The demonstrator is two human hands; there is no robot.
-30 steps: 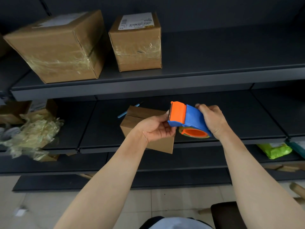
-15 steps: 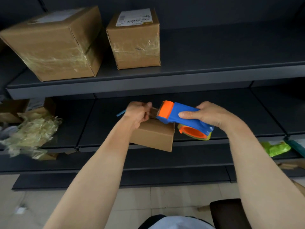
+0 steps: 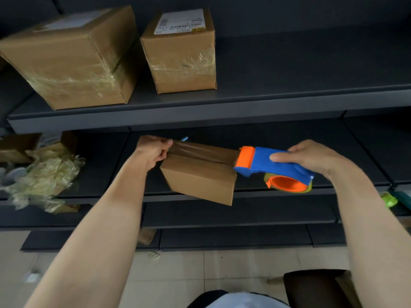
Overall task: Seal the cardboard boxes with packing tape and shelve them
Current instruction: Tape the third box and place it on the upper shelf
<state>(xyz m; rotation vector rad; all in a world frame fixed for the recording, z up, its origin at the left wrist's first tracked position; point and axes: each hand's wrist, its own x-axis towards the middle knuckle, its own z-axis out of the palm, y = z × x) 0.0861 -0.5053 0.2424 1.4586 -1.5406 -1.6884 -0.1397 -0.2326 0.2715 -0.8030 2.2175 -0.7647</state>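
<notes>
Centrally, the small cardboard box (image 3: pixel 200 181) sat at the front edge of the middle shelf (image 3: pixel 278 132), between both hands. The left hand (image 3: pixel 153 150) pinched the end of the tape strip (image 3: pixel 200 150) at the box's far left corner. The right hand (image 3: pixel 311 156) gripped the one blue-and-orange tape dispenser (image 3: pixel 273 167) just beside the box's right edge. Two taped boxes, one large (image 3: pixel 71 63) and one smaller (image 3: pixel 182 56), stood on the upper shelf (image 3: pixel 289 101).

The print on the label (image 3: pixel 179 22) of the upper box (image 3: pixel 182 61) is too small to read, the crumpled wrap (image 3: pixel 44 174) is blurred, and a teal thing (image 3: pixel 403 197) is cut off by the right edge.
</notes>
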